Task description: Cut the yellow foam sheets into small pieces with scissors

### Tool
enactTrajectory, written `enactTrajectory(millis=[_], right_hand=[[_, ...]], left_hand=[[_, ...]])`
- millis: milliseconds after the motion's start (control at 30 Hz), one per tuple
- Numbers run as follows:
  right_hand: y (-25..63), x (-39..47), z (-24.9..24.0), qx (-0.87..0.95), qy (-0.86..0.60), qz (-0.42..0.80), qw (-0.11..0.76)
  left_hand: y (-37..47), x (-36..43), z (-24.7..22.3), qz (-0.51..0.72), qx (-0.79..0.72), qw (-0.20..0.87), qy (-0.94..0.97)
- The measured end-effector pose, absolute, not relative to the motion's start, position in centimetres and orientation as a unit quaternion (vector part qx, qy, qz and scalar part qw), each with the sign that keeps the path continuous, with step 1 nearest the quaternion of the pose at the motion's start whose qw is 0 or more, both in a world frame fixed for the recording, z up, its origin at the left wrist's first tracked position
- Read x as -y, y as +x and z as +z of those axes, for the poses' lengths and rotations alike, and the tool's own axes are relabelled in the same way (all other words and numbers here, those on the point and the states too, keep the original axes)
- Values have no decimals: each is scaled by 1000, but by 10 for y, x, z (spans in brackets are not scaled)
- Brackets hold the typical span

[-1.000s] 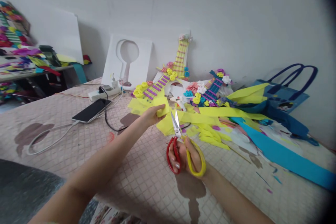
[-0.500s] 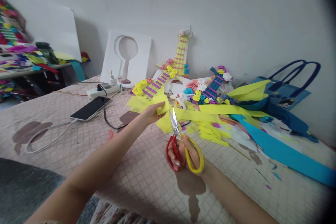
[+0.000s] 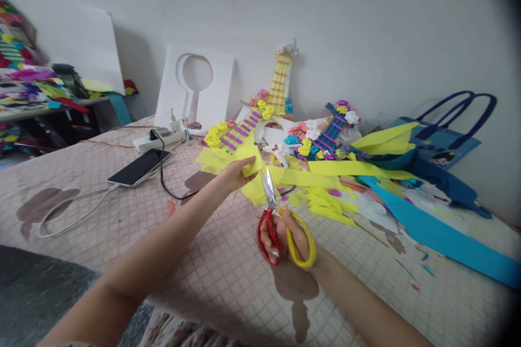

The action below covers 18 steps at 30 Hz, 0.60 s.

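My left hand (image 3: 239, 173) pinches a small yellow sheet (image 3: 253, 165) between thumb and fingers, over more yellow pieces lying on the cloth. To its right and nearer to me, my right hand (image 3: 285, 238) has its fingers through the handles of scissors (image 3: 269, 195), one handle red and the other yellow. The blades are slightly parted and point up toward the yellow sheet, apart from it. Beyond the hands lie yellow strips (image 3: 321, 178) and a white glue gun (image 3: 279, 155), partly hidden among the scraps.
A phone (image 3: 138, 167) with cables and a power strip (image 3: 158, 140) lie at the left. Flower-decorated woven pieces (image 3: 244, 129) and a white cut-out board (image 3: 166, 87) are at the back. A blue strip (image 3: 439, 236) and a blue bag (image 3: 459, 149) are on the right.
The view has shifted very slightly. Both hands keep nearly the same pose, with the yellow sheet and the scissors still held.
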State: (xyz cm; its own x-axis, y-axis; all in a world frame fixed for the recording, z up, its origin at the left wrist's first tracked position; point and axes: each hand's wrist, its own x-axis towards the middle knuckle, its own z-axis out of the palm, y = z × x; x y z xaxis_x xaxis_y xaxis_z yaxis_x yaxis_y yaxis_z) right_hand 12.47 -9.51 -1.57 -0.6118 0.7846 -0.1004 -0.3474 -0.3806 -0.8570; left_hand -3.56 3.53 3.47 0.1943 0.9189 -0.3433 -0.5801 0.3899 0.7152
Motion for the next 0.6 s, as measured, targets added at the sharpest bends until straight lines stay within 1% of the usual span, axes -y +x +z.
enactTrajectory(millis=[267,433,600], right_hand=[[128,92,-21,405,-261,803,351],[128,89,-23,414,-270,789,365],[129,85,-22,408,-270,782,386]], left_hand=[[-35,-35,33,508,-376,739,235],[-32,-34,26,500,-368,739,261],[-31,-31,24,472,-336,745,330]])
